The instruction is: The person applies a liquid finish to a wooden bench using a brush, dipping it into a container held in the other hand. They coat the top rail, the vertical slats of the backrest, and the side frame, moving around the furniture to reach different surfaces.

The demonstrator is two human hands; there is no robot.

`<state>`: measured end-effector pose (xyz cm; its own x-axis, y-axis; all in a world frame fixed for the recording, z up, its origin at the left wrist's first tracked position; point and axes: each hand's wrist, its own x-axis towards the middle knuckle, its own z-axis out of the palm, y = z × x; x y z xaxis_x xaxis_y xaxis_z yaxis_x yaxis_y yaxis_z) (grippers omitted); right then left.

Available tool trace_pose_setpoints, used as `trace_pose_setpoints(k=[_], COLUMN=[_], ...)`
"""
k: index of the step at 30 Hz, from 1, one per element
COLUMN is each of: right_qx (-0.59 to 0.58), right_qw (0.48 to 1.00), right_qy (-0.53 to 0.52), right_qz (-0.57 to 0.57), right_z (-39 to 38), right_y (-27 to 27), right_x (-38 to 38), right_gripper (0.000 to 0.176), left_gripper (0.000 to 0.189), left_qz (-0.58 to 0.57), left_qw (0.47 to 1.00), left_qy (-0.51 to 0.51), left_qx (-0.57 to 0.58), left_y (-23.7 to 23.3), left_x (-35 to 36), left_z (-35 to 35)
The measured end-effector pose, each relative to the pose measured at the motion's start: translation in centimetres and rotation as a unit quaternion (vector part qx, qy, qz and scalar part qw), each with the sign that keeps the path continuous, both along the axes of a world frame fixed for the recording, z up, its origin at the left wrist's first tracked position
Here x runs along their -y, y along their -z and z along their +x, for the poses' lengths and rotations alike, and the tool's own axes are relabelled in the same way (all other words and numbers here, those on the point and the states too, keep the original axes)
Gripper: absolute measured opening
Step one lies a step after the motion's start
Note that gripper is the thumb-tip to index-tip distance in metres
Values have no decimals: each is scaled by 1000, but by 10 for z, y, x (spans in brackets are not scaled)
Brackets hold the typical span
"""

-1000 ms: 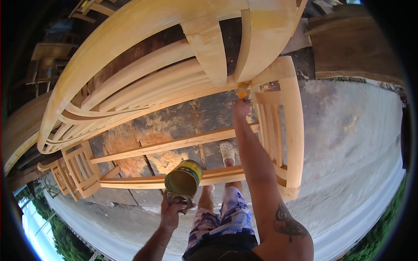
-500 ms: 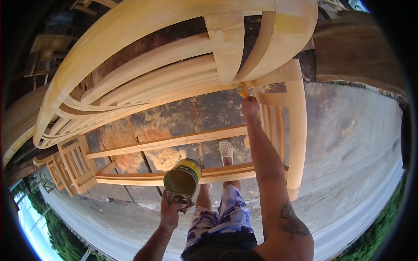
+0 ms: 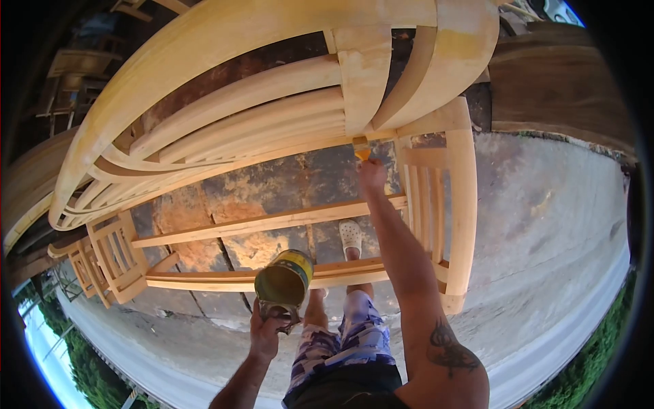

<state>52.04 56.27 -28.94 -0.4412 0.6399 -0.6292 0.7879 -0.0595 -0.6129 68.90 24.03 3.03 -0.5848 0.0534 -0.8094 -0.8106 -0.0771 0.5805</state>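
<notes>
A paintbrush with a yellow-orange handle is gripped in my right hand, its bristles against the lower rail of the wooden bench's back. My left hand is closed on the lower part of a paint can with a yellow-and-dark label. The can is tilted, its open mouth facing me, and its inside looks dull olive. Pale bare wood makes up the bench, with yellowish patches on the top rail. Its seat is an open frame of rails.
My legs stand by the front rail, one clog showing inside the frame. The slatted armrest side rises at right. More wooden furniture is stacked at the far left, and a dark brown plank lies at upper right. The floor is stained concrete.
My right hand has moved left along the lower back rail with the paintbrush. The left hand and the can have barely moved.
</notes>
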Motion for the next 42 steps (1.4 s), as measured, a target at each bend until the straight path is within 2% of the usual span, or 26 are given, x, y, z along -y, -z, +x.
trace_pose_setpoints(k=[3, 5, 6, 9, 10, 11, 12, 13, 15, 16, 17, 18, 19, 21, 23, 25, 28, 31, 34, 40, 42], right_qx=[29, 43, 23, -100, -104, -103, -98, -93, -88, -98, -100, -94, -66, -220, -295, -268, -322, -377, -463, -371, -321], right_qw=[958, 937, 921, 841, 955, 993, 981, 949, 940, 992, 972, 882, 881, 930, 953, 934, 917, 904, 857, 890, 904], right_qy=[-74, -209, -276, -462, -257, -31, 85, 215, 256, 76, -108, -284, -284, -147, -1, 150, 143, 129, 148, 172, 185], right_qz=[274, 276, 275, 263, 109, -53, -142, -211, -209, -15, 181, 365, 373, 254, 67, -181, -185, -154, -174, -201, -213], right_z=[10, 3, 3, 11, 18, 23, 24, 25, 27, 25, 18, 10, 3, 15, 20, 25, 44, 66, 65, 23, 27], right_y=[45, 86, 85, 33, 22, 13, 9, 5, 0, 4, 8, 2, -4, -14, -53, -180, -270, -294, -260, -104, -60], right_x=[-39, -52, -52, -37, -29, -22, -23, -25, -41, -52, -64, -72, -77, -80, -83, -78, -73, -63, -51, -54, -55], right_gripper=[26, 23, 22, 19, 19, 20, 19, 18, 15, 13, 12, 12, 12, 11, 12, 17, 19, 21, 23, 16, 20], left_gripper=[69, 69, 68, 68, 67, 67, 67, 67, 67, 66, 66, 66, 66, 65, 65, 64, 64, 64, 64, 67, 70], left_qz=[-11, -12, -12, -9, -3, 4, 9, 11, 13, 14, 16, 18, 16, 15, 25, 22, 11, 15, 21, 14, 16], left_qw=[1000, 1000, 1000, 1000, 1000, 1000, 1000, 1000, 1000, 1000, 1000, 999, 999, 999, 999, 999, 998, 999, 999, 1000, 1000], left_qy=[15, 12, 11, 26, 20, 16, 11, 14, 20, 21, 22, 23, 22, 22, 22, 31, 44, 39, 34, 17, 20], left_qx=[-5, -7, -7, -11, -9, -8, -6, -8, -10, -11, -13, -15, -19, -25, -31, -32, -32, -33, -29, -9, -4], left_y=[5, 4, 3, 3, 0, -4, -7, -9, -13, -15, -18, -21, -22, -23, -25, -26, -20, -15, -11, -7, -8], left_x=[9, 7, 5, 4, 2, -3, -5, -6, -7, -10, -13, -16, -16, -15, -16, -13, -7, -7, -9, -13, -13], left_z=[5, 4, 4, 4, 3, 0, -2, -3, -4, -6, -8, -10, -9, -7, -7, -5, 0, 2, 3, 4, 4])
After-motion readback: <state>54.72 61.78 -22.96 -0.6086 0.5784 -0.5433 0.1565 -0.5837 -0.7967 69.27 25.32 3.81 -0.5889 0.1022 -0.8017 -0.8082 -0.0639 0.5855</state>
